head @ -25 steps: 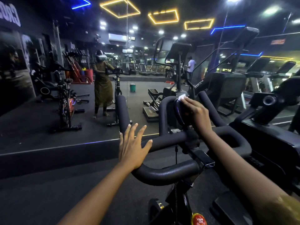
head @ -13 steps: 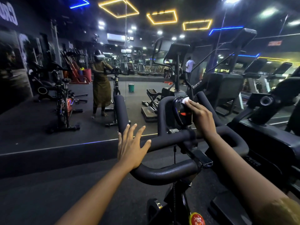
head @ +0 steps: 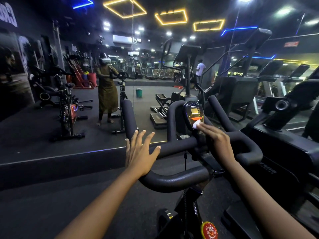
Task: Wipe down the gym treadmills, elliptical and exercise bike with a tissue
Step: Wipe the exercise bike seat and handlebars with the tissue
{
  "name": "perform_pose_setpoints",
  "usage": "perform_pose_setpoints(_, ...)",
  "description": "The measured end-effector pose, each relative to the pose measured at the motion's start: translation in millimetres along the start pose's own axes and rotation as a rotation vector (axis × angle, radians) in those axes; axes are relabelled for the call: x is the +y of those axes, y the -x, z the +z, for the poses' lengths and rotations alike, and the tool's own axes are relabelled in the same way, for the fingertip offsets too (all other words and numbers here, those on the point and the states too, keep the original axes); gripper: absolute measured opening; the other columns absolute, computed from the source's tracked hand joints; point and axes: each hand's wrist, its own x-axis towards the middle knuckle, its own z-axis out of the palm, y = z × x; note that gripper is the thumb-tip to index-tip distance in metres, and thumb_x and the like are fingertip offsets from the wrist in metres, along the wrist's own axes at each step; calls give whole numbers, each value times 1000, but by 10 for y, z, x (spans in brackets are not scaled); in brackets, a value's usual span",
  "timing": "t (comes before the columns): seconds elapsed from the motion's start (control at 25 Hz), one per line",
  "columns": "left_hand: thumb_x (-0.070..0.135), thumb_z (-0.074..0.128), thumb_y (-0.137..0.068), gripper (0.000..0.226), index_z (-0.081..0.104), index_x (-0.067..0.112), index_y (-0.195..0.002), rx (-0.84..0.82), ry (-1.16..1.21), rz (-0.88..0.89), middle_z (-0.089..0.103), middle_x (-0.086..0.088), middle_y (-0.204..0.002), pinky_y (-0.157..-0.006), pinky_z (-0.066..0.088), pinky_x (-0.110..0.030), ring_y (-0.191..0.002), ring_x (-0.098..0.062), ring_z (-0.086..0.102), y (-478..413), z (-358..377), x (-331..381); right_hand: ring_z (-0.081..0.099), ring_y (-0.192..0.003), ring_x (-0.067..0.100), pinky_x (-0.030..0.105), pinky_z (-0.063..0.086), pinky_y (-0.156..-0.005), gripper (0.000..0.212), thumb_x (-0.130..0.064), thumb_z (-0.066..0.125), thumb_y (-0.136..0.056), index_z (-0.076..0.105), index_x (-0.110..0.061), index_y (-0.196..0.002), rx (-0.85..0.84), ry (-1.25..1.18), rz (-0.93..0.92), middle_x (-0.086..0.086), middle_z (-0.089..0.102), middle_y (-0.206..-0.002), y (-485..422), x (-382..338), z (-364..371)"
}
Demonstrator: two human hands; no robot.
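I stand at a black exercise bike whose padded handlebar (head: 174,180) curves in front of me. Its small oval console (head: 193,112) rises in the middle, with a lit screen and an orange button. My right hand (head: 216,144) presses a white tissue (head: 196,125) against the console's lower edge with straight fingers. My left hand (head: 139,152) rests flat, fingers spread, on the left bend of the handlebar.
A wall mirror (head: 86,118) ahead reflects the gym, other bikes, a green bucket (head: 139,92) and a person. An elliptical (head: 186,76) stands beyond the console. Black machines (head: 284,149) crowd the right side. A red round knob (head: 209,230) sits low on the bike frame.
My right hand has slid the tissue from the console's top down its face to the lower edge, uncovering the screen. My left hand has stayed on the handlebar.
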Motion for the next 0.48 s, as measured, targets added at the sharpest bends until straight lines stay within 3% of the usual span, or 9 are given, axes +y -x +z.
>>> perform_pose_setpoints(0.16,49,40,-96,57,23,34,-149,1,2,-9,12,3,-159,-119,-4,-40,-147,-14,-6,4,11,-4,52,-121,22,24,34,-104,57,0,66,-69,60,-9,-125,-8,-27,114,11,56,-129,-135,14,62)
perform_pose_setpoints(0.36,45,43,-96,58,23,33,-149,30,45,4,11,2,-159,-118,-2,-39,-147,-15,-4,-1,13,-10,56,-116,20,19,35,-100,65,8,73,-65,61,-14,-124,-49,13,34,7,59,-126,85,-138,109)
perform_pose_setpoints(0.48,36,54,-93,64,24,30,-149,167,287,-72,9,1,-159,-117,13,-41,-147,-19,3,61,46,-7,57,-112,17,19,38,-97,59,11,65,-68,62,-14,-122,-88,-34,-122,6,61,-124,-94,-444,205)
